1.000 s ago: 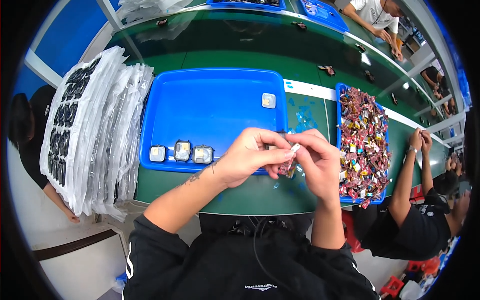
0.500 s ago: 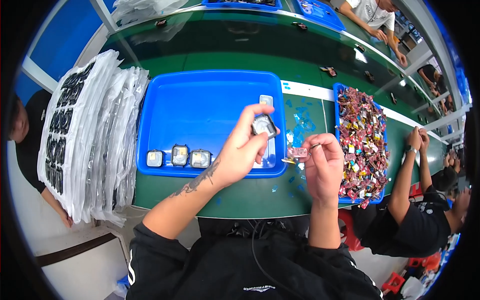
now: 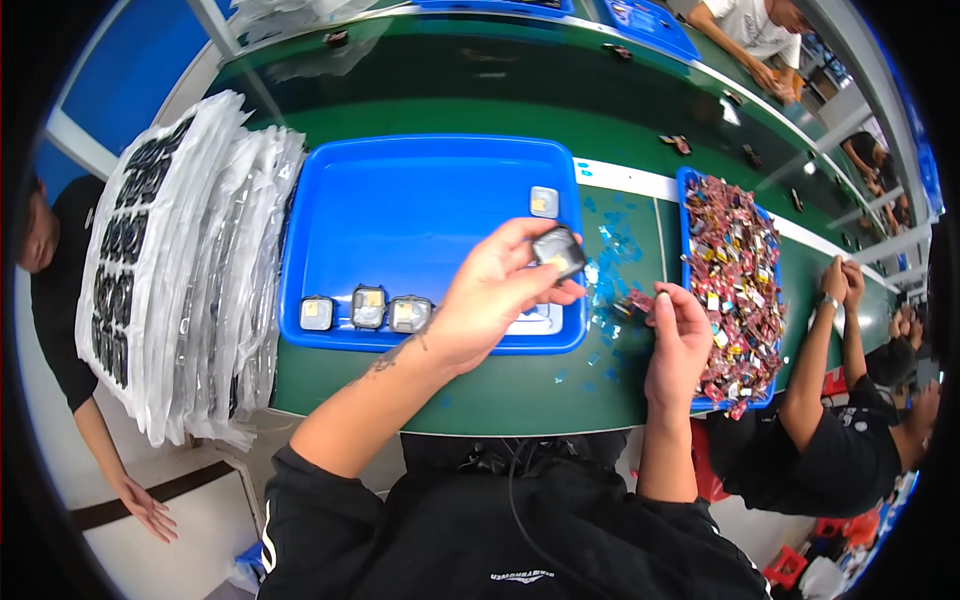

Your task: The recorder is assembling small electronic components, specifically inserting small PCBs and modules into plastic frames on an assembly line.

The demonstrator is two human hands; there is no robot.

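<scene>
My left hand [image 3: 478, 300] is closed on a black, squarish watch case [image 3: 558, 250], gripped between thumb and fingers above the right side of a large blue tray [image 3: 430, 347]. To the right of the tray, my right hand [image 3: 682, 345] pinches a small part with a reddish, film-like covering [image 3: 634, 303], perhaps a little circuit board; its details are blurred. Along the tray's near left side lie a pale case [image 3: 317, 313] and two darker-rimmed cases [image 3: 368, 306]. Another pale case [image 3: 544, 202] lies near the far right corner. A pale piece under my left hand is partly hidden.
A second blue tray heaped with small reddish parts [image 3: 735, 290] stands at the right. Bits of blue film [image 3: 612, 245] are scattered on the green bench between the trays. Plastic-wrapped stacks of black parts [image 3: 190, 270] stand at the left. A co-worker's arms [image 3: 815, 340] are close by on the right.
The watch case in my left hand has turned, showing more of its dark side. My right hand has lowered slightly with the small part, now turned and darker. The person at the left has a hand lower.
</scene>
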